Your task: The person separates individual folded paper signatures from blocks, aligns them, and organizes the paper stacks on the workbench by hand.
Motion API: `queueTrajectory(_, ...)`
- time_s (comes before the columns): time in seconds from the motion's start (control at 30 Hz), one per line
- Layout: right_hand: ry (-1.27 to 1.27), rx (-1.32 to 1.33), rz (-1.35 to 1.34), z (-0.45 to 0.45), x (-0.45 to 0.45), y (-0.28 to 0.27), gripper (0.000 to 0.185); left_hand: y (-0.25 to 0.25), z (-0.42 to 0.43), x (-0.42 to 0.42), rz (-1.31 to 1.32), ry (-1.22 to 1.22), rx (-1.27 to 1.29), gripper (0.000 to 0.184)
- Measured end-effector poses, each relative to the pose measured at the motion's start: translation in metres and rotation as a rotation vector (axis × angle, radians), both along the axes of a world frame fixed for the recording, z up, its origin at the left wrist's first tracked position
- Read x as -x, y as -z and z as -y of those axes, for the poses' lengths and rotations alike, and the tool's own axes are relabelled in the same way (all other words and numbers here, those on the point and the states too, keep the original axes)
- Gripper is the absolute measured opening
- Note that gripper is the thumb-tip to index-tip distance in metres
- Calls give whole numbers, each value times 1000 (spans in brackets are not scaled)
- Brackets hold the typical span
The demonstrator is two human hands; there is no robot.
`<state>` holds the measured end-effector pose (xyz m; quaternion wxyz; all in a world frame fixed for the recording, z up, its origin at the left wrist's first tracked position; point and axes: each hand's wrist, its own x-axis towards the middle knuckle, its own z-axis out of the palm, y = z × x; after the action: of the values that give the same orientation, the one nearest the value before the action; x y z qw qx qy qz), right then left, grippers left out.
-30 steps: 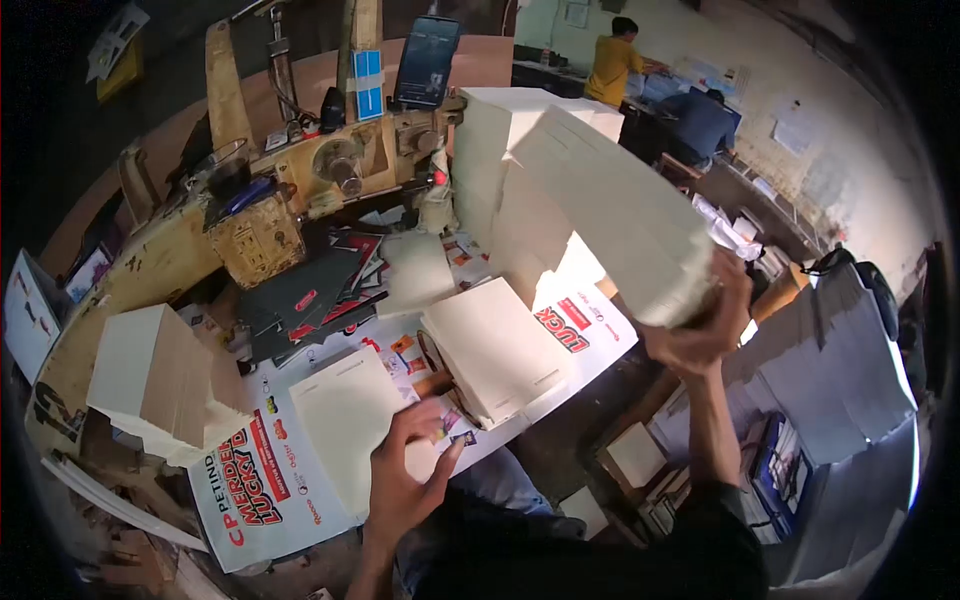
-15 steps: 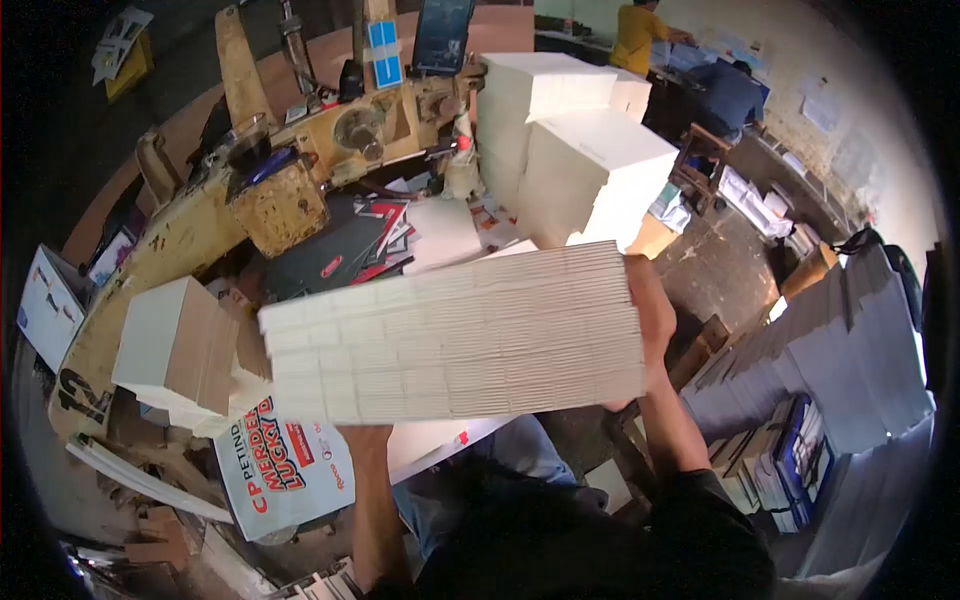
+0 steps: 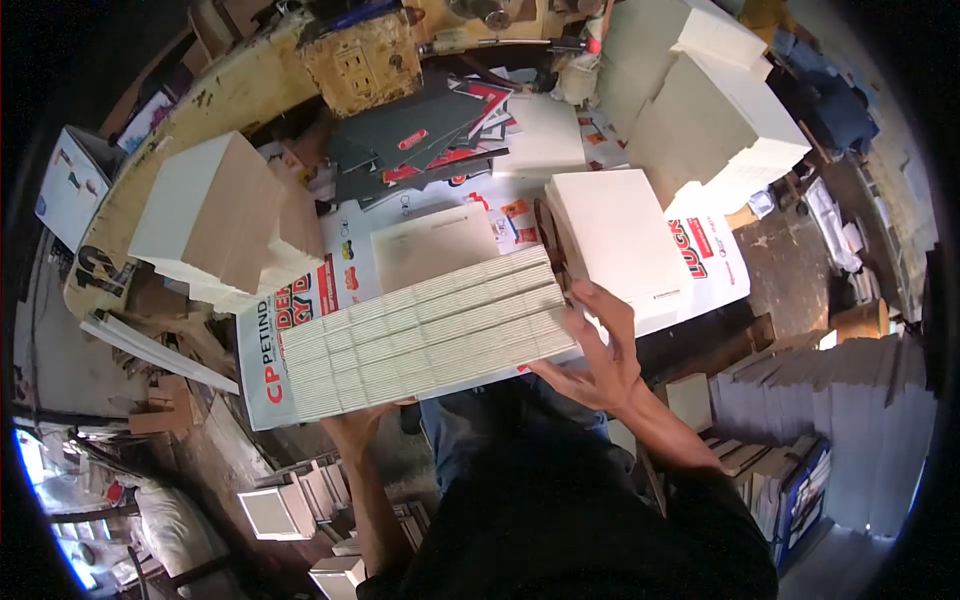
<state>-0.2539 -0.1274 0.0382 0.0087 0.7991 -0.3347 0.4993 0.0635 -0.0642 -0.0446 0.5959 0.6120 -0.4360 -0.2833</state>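
Observation:
A long stack of sewn book blocks (image 3: 430,335) lies across the front of the table, its ridged, stitched spines facing me. My left hand (image 3: 360,428) grips its lower left part from beneath; most of those fingers are hidden. At the right end, my right hand (image 3: 605,350) is curved about the stack, thumb near the lower edge and fingers against the end. Just behind is a low pale paper block (image 3: 435,245). A larger cream stack of pages (image 3: 615,225) sits right of that, with a dark scissor-like handle (image 3: 548,230) beside it.
Tall paper stacks stand at the left (image 3: 215,215) and back right (image 3: 715,130). Dark and red printed sheets (image 3: 425,140) lie before a worn machine with a socket box (image 3: 362,65). A printed banner (image 3: 270,385) covers the table. More piles (image 3: 830,400) rise at the right.
The stack of book blocks has come down from in front of my face to the table. My right hand's fingers have shifted at its end. My view has tilted downward.

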Motion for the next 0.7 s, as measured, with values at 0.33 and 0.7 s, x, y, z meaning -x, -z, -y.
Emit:
queueTrajectory(0.33, 173, 314, 28, -12, -8, 1, 45, 37, -6, -27, 837, -137, 193, 94)
queueTrajectory(0.7, 183, 340, 109, -17, -11, 0, 35, 27, -4, -23, 819, -108, 139, 89)
